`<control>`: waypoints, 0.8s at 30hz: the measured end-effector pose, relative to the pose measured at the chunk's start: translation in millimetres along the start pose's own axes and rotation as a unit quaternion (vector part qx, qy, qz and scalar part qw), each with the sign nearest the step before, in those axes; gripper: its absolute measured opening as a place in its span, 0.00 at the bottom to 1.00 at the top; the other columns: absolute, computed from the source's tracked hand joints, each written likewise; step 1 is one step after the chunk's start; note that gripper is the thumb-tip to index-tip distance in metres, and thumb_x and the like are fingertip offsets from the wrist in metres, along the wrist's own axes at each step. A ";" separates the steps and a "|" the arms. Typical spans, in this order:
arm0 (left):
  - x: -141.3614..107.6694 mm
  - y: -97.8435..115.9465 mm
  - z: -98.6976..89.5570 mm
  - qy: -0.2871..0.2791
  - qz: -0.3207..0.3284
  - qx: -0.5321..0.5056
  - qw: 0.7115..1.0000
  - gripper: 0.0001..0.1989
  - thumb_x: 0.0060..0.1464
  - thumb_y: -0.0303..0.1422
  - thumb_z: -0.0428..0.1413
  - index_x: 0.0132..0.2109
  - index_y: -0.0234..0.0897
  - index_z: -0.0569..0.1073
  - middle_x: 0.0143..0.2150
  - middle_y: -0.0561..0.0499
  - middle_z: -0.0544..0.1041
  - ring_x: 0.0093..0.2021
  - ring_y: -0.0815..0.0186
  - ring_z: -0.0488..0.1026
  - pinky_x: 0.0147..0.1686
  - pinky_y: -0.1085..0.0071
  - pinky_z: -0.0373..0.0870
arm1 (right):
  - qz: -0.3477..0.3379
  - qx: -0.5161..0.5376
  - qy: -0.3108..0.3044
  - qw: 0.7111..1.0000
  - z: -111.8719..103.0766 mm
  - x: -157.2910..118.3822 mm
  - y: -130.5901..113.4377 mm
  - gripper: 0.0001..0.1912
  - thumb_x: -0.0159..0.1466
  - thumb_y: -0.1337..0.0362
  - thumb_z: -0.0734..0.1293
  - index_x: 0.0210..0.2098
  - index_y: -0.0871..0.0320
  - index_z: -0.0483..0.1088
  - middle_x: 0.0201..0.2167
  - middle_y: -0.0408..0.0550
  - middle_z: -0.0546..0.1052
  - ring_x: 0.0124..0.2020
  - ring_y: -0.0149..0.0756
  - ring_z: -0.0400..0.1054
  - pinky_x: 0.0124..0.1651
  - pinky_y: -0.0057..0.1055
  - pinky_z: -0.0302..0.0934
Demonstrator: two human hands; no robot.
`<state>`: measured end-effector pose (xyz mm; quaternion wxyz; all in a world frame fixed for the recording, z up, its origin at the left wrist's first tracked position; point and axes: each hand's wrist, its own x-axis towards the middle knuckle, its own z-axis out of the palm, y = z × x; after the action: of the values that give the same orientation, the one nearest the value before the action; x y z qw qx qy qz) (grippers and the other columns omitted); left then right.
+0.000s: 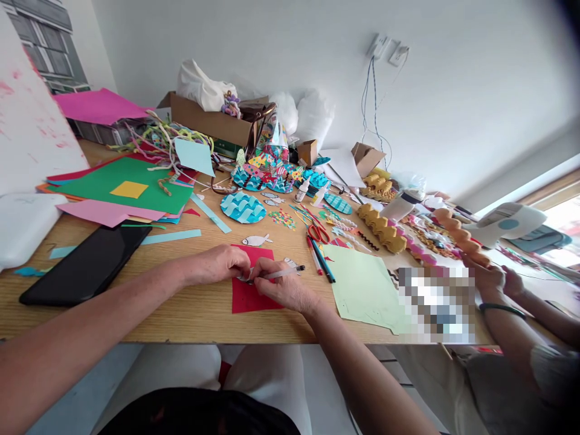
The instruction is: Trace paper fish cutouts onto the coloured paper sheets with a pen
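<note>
On the wooden table lies a sheet of red paper (244,300), partly under both hands. My right hand (283,287) is closed round a pen (283,272), its dark end pointing right. Close beside it, my left hand (233,264) has its fingers pinched over a small whitish piece, mostly hidden between the hands. Just behind the red paper rests a white paper fish (256,240). Another small fish cutout (292,263) shows past my right hand.
Pale green paper (362,284), red scissors (318,233) and markers (322,260) lie right. A black phone (86,266) and coloured paper (167,190) are left. Glue bottles (302,191) stand behind. Another person's hands (492,278) are at the far right.
</note>
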<state>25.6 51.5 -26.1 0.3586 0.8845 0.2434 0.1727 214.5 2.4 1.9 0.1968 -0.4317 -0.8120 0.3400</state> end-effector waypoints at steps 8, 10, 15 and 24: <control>0.0 -0.8 0.2 -0.003 0.001 0.008 1.000 0.09 0.49 0.22 0.51 0.29 0.36 0.74 0.27 0.54 0.73 0.32 0.68 0.69 0.34 0.76 0.62 | -0.019 -0.028 0.003 0.999 7.4 2.7 2.5 0.07 0.56 0.72 0.60 0.30 0.57 0.67 0.26 0.40 0.72 0.27 0.28 0.63 0.30 0.23 0.55; -0.6 -0.6 0.5 0.001 -0.007 0.010 1.000 0.08 0.51 0.24 0.51 0.28 0.35 0.73 0.27 0.54 0.72 0.31 0.68 0.68 0.33 0.76 0.61 | -0.026 -0.015 0.005 1.000 9.8 4.0 3.2 0.06 0.55 0.72 0.60 0.29 0.57 0.67 0.25 0.40 0.71 0.26 0.28 0.62 0.29 0.22 0.55; -1.1 -0.6 -0.6 0.000 -0.019 0.002 1.000 0.08 0.51 0.25 0.49 0.27 0.34 0.70 0.26 0.54 0.71 0.29 0.69 0.66 0.30 0.76 0.59 | -0.026 -0.009 0.014 1.000 14.0 6.5 3.0 0.06 0.55 0.72 0.60 0.29 0.57 0.66 0.24 0.39 0.69 0.25 0.27 0.61 0.29 0.22 0.54; -1.2 4.4 -6.8 -0.020 -0.029 -0.016 0.999 0.10 0.48 0.24 0.45 0.25 0.35 0.69 0.24 0.53 0.69 0.27 0.68 0.63 0.27 0.74 0.58 | -0.031 -0.003 0.026 0.999 16.1 5.9 -2.9 0.05 0.56 0.72 0.60 0.30 0.58 0.66 0.28 0.43 0.72 0.29 0.29 0.64 0.35 0.24 0.57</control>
<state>22.7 51.9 -18.4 0.3823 0.8743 0.2594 0.1487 199.8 0.0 -7.0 0.2272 -0.4153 -0.8206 0.3202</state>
